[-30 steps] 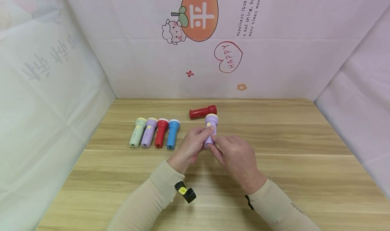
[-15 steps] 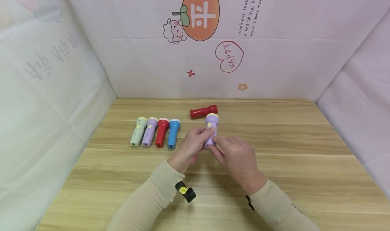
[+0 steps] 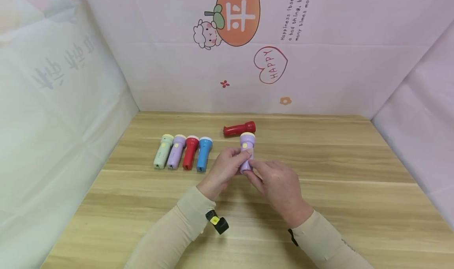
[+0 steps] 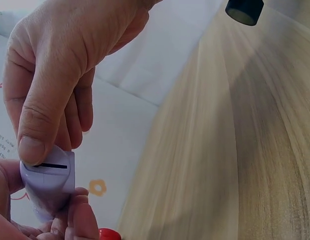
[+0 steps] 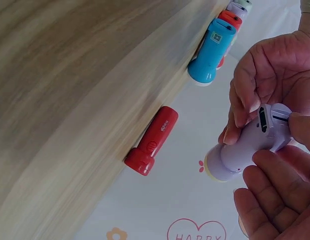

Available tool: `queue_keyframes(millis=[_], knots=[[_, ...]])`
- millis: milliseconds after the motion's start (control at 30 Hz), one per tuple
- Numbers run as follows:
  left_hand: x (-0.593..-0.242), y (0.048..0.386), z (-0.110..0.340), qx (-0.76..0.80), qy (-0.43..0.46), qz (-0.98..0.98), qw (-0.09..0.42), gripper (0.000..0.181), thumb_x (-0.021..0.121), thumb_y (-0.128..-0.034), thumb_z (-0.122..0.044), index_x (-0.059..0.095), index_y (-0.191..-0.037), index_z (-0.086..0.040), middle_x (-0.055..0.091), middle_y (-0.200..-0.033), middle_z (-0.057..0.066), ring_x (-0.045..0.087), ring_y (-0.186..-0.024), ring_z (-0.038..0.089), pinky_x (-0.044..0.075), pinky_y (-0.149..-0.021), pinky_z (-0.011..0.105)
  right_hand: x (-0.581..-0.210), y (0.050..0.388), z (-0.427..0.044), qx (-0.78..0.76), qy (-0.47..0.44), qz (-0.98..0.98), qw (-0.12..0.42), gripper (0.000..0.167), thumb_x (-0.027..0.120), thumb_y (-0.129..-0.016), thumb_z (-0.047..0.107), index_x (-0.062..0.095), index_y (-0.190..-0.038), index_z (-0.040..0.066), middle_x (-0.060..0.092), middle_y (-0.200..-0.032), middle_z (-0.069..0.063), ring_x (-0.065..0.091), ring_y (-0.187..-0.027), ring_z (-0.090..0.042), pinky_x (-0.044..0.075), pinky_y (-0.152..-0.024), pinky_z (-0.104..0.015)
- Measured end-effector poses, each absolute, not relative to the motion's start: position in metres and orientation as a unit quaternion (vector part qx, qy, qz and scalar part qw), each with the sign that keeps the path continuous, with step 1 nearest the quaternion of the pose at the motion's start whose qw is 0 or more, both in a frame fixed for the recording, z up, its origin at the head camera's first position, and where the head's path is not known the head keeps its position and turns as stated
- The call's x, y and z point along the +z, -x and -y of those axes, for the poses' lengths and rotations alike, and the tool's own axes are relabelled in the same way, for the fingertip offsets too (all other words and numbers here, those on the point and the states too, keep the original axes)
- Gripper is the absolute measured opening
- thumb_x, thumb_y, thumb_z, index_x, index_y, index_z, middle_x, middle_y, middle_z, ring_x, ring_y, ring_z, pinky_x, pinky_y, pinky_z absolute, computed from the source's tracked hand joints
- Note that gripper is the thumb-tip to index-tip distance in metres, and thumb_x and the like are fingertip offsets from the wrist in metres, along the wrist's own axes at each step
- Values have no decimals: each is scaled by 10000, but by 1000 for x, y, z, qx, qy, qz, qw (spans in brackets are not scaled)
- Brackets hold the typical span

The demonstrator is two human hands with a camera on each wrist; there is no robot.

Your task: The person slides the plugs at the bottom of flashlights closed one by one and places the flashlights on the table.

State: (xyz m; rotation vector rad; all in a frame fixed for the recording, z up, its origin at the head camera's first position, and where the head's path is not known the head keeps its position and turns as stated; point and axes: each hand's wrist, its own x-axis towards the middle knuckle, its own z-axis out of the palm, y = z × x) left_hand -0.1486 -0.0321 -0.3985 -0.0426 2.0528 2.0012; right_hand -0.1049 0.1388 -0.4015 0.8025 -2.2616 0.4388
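A lilac flashlight [image 3: 247, 139] with a pale yellow rim and button is held above the table, lens end away from me. My left hand [image 3: 224, 169] grips its body, thumb lying along the top. At the tail end, my right hand [image 3: 282, 186] pinches it between thumb and fingers. In the right wrist view, dark slots show at the tail of the lilac flashlight [image 5: 247, 145], and the right thumb touches that end. The left wrist view shows the right thumb pressed by a slot in the flashlight's tail [image 4: 48, 175].
On the left stand in a row a pale green flashlight [image 3: 163, 151], a second lilac one [image 3: 176, 152], a red one [image 3: 190, 152] and a blue one [image 3: 204, 154]. Another red flashlight [image 3: 239, 129] lies sideways behind my hands on the wooden table [image 3: 337, 162]. Printed cloth walls [image 3: 319, 75] surround the table.
The head view has shifted slightly, moving the whole scene a little to the right. Both hands keep their hold on the lilac flashlight with hardly any movement.
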Motion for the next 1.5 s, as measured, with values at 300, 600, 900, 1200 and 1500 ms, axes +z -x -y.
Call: queue_keyframes(millis=[300,600,900,1200,1500], knots=[[-400,149,35,660,5,-739,133,496,683,-996,-431,675,-1267,-15,718,-1146,90,661,-929,184,570,-801,297,-403,105,-141,165,-307,877,331,305,844,-879,312,773,-1071,86,786,-819,-59,716,-667,-200,556,-523,-339],[-401,153,43,596,9,-795,116,566,673,-983,-488,648,-1337,-46,702,-1204,84,637,-998,232,554,-838,348,-401,106,-145,155,-294,887,320,380,828,-899,320,742,-1165,62,796,-963,-127,762,-811,-300,625,-659,-422],[-401,158,52,519,-8,-850,90,544,627,-1000,-505,666,-1321,-69,732,-1150,78,646,-968,229,553,-836,370,-401,108,-152,131,-272,905,298,477,784,-929,385,723,-1234,23,777,-1123,-170,758,-990,-355,618,-850,-489],[-401,163,59,461,-18,-884,74,455,623,-1008,-495,697,-1207,-93,733,-1036,37,650,-864,203,550,-738,339,-398,109,-162,98,-235,929,268,611,789,-917,446,672,-1303,-14,734,-1206,-234,712,-1104,-405,576,-953,-535],[-406,169,61,302,-38,-953,6,345,641,-1014,-400,672,-1088,-64,664,-850,39,611,-709,203,488,-585,323,-399,110,-173,63,-195,952,227,717,785,-904,490,613,-1348,-46,680,-1266,-316,655,-1186,-469,531,-1011,-575]])
